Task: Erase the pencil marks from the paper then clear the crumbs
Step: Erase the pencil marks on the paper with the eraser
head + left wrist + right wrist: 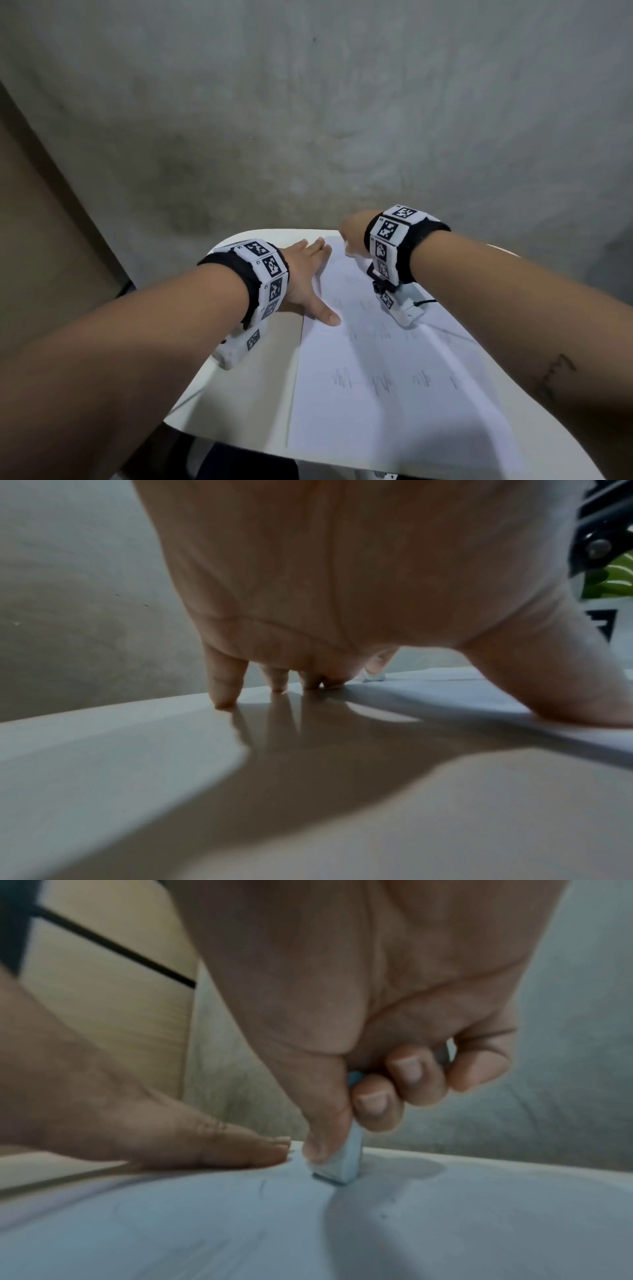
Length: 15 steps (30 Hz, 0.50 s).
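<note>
The left hand (pixel 301 274), fingers spread flat, steadies the paper (pixel 394 394) at the desk's (pixel 246 383) far edge so the right hand (pixel 359 1028), pinching the eraser (pixel 346 1164), can rub.

No readable words, brand names or numbers appear in any view. The wristbands (pixel 270 270) behind the fingers carry black-and-white square code patterns, with tiny corner characters too small to read. On the paper (pixel 394 394), just beyond the left thumb and below the right fingers, are faint pencil scribbles (pixel 380 380) that form no letters.
</note>
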Tool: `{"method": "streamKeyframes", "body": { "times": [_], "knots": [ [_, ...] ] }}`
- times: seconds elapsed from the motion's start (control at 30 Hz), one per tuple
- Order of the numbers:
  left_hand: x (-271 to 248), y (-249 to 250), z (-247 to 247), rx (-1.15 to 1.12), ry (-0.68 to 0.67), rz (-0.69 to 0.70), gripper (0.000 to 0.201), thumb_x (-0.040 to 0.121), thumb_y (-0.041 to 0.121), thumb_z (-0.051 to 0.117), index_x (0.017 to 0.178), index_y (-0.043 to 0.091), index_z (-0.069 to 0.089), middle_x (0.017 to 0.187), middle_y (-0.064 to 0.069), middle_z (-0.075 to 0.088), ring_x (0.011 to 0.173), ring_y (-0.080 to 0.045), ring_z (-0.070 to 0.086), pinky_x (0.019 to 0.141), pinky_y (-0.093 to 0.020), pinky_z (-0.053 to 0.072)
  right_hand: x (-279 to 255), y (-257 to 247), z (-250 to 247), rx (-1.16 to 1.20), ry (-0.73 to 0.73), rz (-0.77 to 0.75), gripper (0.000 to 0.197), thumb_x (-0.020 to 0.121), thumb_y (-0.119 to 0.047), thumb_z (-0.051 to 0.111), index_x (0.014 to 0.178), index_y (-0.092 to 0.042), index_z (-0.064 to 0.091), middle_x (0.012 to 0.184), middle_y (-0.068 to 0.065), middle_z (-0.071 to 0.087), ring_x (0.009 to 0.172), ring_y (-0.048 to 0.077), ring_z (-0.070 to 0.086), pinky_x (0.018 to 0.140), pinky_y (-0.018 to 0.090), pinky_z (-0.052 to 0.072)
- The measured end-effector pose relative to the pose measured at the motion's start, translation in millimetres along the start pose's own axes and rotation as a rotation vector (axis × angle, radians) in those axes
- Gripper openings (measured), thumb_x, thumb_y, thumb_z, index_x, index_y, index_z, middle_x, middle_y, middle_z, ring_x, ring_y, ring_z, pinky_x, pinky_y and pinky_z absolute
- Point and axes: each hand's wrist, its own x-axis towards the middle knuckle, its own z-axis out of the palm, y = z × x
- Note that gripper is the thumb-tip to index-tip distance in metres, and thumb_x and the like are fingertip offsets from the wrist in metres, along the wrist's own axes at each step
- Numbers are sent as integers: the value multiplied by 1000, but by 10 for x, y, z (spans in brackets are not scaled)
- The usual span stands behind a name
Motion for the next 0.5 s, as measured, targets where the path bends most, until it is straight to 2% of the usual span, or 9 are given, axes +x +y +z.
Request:
{"method": "streamKeyframes", "body": {
  "times": [0.07,0.17,0.23,0.3,0.37,0.4,0.47,0.5],
  "knots": [
    [-1,-55,-6,-7,22,-7,127,70,77,63,154,22,-15,161,8,-21,149,-12,-13,121,-44,5,-273,1,-64,23,41,-16,24,76,-31,63,90,-13,69,89,6,74,77,28,70,71,29,53],
    [1,-85,-15,-9,27,-19,125,72,75,63,154,21,-14,161,8,-21,149,-9,-12,121,-40,4,-415,47,-14,60,109,-1,27,87,-30,57,103,-9,65,104,6,72,76,26,60,75,30,51],
    [26,-76,-8,-4,18,-13,129,70,76,64,154,19,-16,161,6,-20,149,-11,-10,122,-41,7,-517,-66,-3,32,115,-40,28,89,-27,60,113,-12,60,113,3,68,92,29,64,76,29,48],
    [56,-77,-8,-16,33,-4,133,67,76,67,154,19,-17,163,5,-16,150,-13,-3,121,-41,12,-565,-178,-21,-1,84,-99,31,89,-23,61,119,-14,56,115,3,66,102,29,64,81,31,50],
    [52,-88,-9,-11,26,-1,132,69,76,65,154,18,-17,162,4,-17,150,-13,-5,121,-40,10,-494,-153,-41,7,57,-119,26,91,-22,56,113,-9,60,111,5,69,100,28,66,81,31,51],
    [44,-87,-10,-2,17,-5,130,70,76,64,154,17,-17,162,4,-20,150,-13,-8,121,-39,7,-449,-98,-46,-5,69,-98,22,89,-26,58,104,-9,63,109,5,70,95,28,67,83,33,54],
    [35,-84,-9,-1,8,-6,129,71,76,63,154,17,-17,161,4,-21,150,-12,-10,120,-39,6,-418,-101,-51,-66,96,-38,16,84,-32,63,88,-18,57,110,1,70,89,29,65,82,38,55],
    [41,-81,-8,-5,14,-3,130,70,75,64,154,18,-16,162,4,-18,150,-13,-6,120,-39,9,-426,-134,-48,-65,86,-35,15,84,-32,65,91,-22,57,113,-1,68,93,29,65,80,35,53]
  ]
}}
